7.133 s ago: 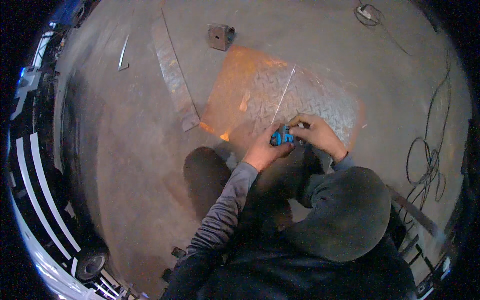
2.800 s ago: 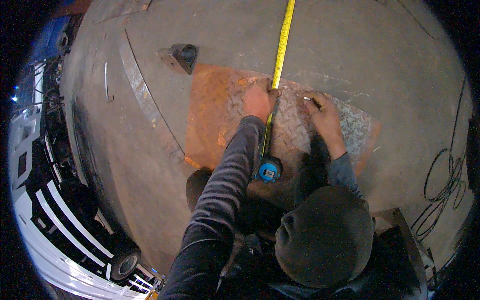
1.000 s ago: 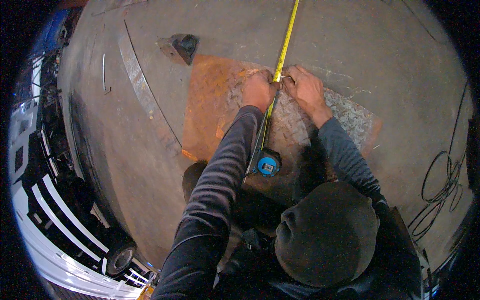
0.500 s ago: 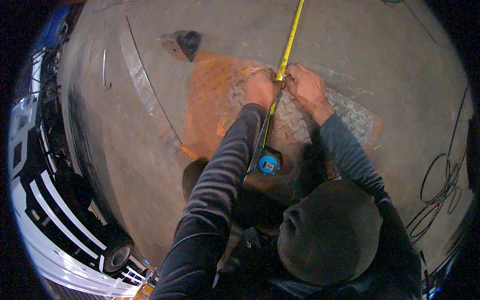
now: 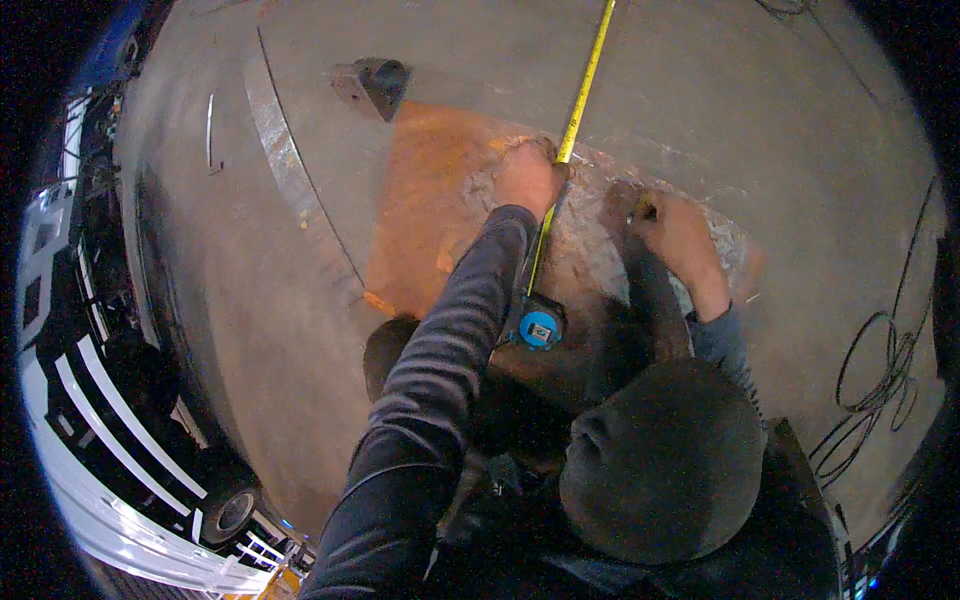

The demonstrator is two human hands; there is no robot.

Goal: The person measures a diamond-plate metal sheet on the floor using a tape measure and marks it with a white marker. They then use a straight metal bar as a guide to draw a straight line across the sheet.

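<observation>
Pressed on the yellow blade (image 5: 583, 88) of a tape measure, my left hand (image 5: 528, 180) has its fingers closed at the far edge of a rusty metal plate (image 5: 425, 165). The blade runs beyond the plate to the top of the view. Its black case with a blue disc (image 5: 540, 328) lies on the near part of the plate. My right hand (image 5: 685, 240) is off the tape, over the plate's right side, fingers curled. A small dark and yellowish bit shows at its fingertips, too blurred to name.
A dark angled metal bracket (image 5: 378, 85) lies beyond the plate's far left corner. Left of the plate are a long flat metal strip (image 5: 285, 150) and a thin rod (image 5: 210, 130). Coiled black cable (image 5: 880, 370) lies at right. A white vehicle (image 5: 75, 440) stands far left.
My right hand has left the tape blade and moved right and nearer to me. My left hand stays on the blade, and the tape case lies where it was.
</observation>
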